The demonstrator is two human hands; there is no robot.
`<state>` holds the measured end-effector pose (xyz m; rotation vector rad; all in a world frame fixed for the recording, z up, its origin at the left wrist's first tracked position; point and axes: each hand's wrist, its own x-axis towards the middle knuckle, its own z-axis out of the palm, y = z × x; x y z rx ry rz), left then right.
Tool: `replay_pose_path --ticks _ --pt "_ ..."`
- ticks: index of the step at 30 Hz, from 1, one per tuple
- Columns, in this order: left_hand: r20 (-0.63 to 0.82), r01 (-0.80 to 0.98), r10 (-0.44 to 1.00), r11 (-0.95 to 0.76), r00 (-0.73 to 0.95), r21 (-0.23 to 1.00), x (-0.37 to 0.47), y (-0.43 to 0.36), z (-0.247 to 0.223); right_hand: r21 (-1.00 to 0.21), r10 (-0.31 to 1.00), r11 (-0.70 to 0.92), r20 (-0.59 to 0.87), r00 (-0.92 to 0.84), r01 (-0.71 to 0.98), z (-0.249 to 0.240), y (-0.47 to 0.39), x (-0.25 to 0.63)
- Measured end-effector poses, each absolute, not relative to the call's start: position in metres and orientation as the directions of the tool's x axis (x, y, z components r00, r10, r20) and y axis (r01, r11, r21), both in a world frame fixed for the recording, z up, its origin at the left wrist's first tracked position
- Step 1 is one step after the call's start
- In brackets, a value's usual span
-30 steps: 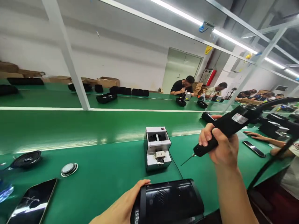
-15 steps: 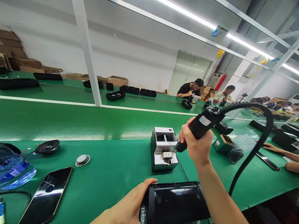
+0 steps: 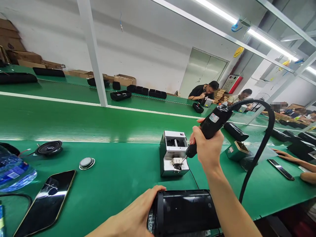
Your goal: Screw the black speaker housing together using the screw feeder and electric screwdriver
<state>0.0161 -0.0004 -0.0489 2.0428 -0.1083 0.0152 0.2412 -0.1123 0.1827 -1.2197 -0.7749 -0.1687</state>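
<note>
My right hand [image 3: 207, 144] is wrapped round a black corded electric screwdriver [image 3: 214, 122], tilted with its bit pointing down and left. The bit's tip is at the front tray of a small white and dark screw feeder [image 3: 174, 151]. My left hand [image 3: 140, 209] grips the left end of a glossy black speaker housing [image 3: 187, 210], which lies at the bottom of the view. Clear plastic wrap shows under the housing's left end.
On the left are a phone [image 3: 45, 200], a blue-tinted bottle [image 3: 14, 171], a round speaker driver [image 3: 49, 148] and a silver disc [image 3: 87, 163]. A green box [image 3: 237, 150], another phone [image 3: 280, 169] and a person's hands are at the right; others work beyond.
The view has shifted slightly. The screwdriver stays in my right hand with its tip at the feeder, and its cable has swung a little left. My left hand keeps its grip on the housing.
</note>
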Motion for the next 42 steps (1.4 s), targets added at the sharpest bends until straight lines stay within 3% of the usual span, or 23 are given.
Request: replay_pose_path --ticks 6,8,12,14,23,30,42 --pt "0.062 -0.085 -0.072 -0.396 0.995 0.914 0.018 -0.002 -0.039 -0.786 0.702 0.475 0.609 0.368 0.395 0.184 -0.119 0.248" --pt "0.087 -0.106 -0.067 -0.385 0.994 0.917 0.018 -0.002 -0.039 -0.775 0.672 0.489 0.628 0.393 0.401 0.183 -0.116 0.244" --pt "0.117 -0.131 -0.059 -0.405 0.991 0.905 0.017 -0.003 -0.045 -0.757 0.346 0.417 0.643 0.683 0.503 0.178 -0.105 0.231" --pt "0.134 -0.142 -0.050 -0.424 0.990 0.895 0.017 -0.005 -0.049 -0.775 0.268 0.360 0.619 0.738 0.520 0.174 -0.105 0.227" --pt "0.068 -0.080 -0.046 -0.386 0.997 0.919 0.024 -0.009 -0.052 -0.780 0.262 0.408 0.599 0.757 0.476 0.184 -0.141 0.213" --pt "0.094 -0.109 -0.057 -0.365 0.994 0.925 0.028 -0.011 -0.052 -0.766 0.315 0.488 0.602 0.734 0.419 0.213 -0.149 0.160" --pt "0.114 -0.126 -0.055 -0.367 0.992 0.922 0.032 -0.011 -0.054 -0.762 0.465 0.533 0.627 0.625 0.368 0.197 -0.145 0.146"
